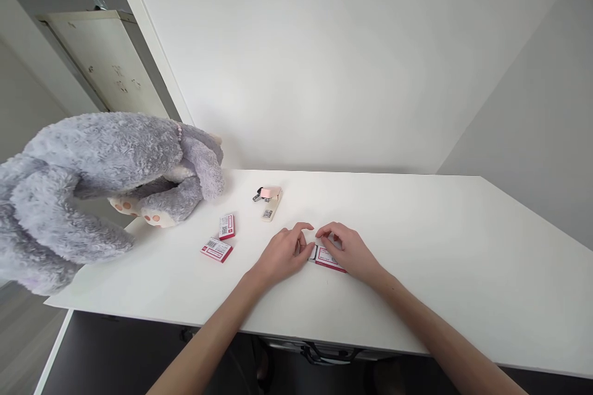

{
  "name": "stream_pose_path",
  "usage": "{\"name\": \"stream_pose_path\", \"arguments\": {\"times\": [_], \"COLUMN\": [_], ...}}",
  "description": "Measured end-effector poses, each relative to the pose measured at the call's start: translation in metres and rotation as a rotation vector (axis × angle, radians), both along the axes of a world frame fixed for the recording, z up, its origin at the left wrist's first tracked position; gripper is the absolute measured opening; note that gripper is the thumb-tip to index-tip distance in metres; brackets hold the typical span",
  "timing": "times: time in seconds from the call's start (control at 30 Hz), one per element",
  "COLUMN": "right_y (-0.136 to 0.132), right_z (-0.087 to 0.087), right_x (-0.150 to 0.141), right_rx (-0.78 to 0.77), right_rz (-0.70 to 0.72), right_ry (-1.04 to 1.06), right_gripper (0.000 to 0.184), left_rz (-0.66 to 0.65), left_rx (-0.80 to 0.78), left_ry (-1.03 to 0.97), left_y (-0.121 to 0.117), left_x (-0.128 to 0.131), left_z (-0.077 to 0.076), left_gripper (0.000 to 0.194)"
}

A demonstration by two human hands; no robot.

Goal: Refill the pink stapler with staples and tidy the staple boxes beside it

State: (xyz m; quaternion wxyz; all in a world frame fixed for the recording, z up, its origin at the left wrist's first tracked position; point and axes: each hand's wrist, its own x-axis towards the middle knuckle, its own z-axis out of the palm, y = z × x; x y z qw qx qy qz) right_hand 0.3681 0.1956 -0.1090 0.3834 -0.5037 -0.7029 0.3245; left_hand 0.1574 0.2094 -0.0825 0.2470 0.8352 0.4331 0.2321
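In the head view, a small white-and-red box (328, 258) lies on the white worktop (426, 222), near its front edge and between the person's two hands. The left hand (285, 252) is at the box's left end, fingers bent and thumb reaching to that end, where a pale piece shows beside a dark band; whether it grips anything, I cannot tell. The right hand (351, 253) covers the box's right part with its fingers curled in, its index finger and thumb near the left hand's fingertips; its hold on the box is hidden. Left of the hands lie two similar boxes, the nearer box (216, 250) and the farther box (227, 226), close together with printed labels up. Behind them, toward the wall (324, 74), a pink-and-cream stapler (271, 203) rests on the worktop. A large grey plush toy (106, 145) leans over the worktop's left end.
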Motion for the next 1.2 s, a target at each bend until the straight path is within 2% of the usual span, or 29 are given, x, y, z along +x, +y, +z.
{"name": "stream_pose_path", "arguments": {"times": [0.27,0.83,0.93,1.03,1.1,1.2], "right_y": [0.001,0.000,0.001,0.001,0.001,0.003], "right_z": [-0.002,-0.001,0.000,0.004,0.007,0.009], "right_x": [-0.002,-0.002,-0.001,-0.001,0.000,0.003], "right_rx": [-0.004,0.005,0.001,-0.031,-0.052,-0.058], "right_rz": [0.005,0.022,0.013,-0.009,-0.035,-0.085], "right_ry": [-0.003,-0.034,-0.007,0.052,0.094,0.138], "right_gripper": [0.019,0.020,0.022,0.025,0.024,0.021], "left_rz": [-0.002,-0.132,-0.108,-0.081,-0.109,-0.189], "left_rx": [-0.003,-0.092,-0.056,0.059,0.125,0.124], "left_ry": [-0.008,-0.095,-0.076,-0.072,-0.080,-0.053], "left_y": [-0.001,-0.009,-0.007,-0.005,-0.005,-0.006], "left_x": [0.004,0.007,0.006,0.005,0.004,0.004], "left_z": [-0.003,0.006,0.003,0.001,0.002,0.007], "left_gripper": [0.030,0.039,0.035,0.030,0.034,0.039]}}
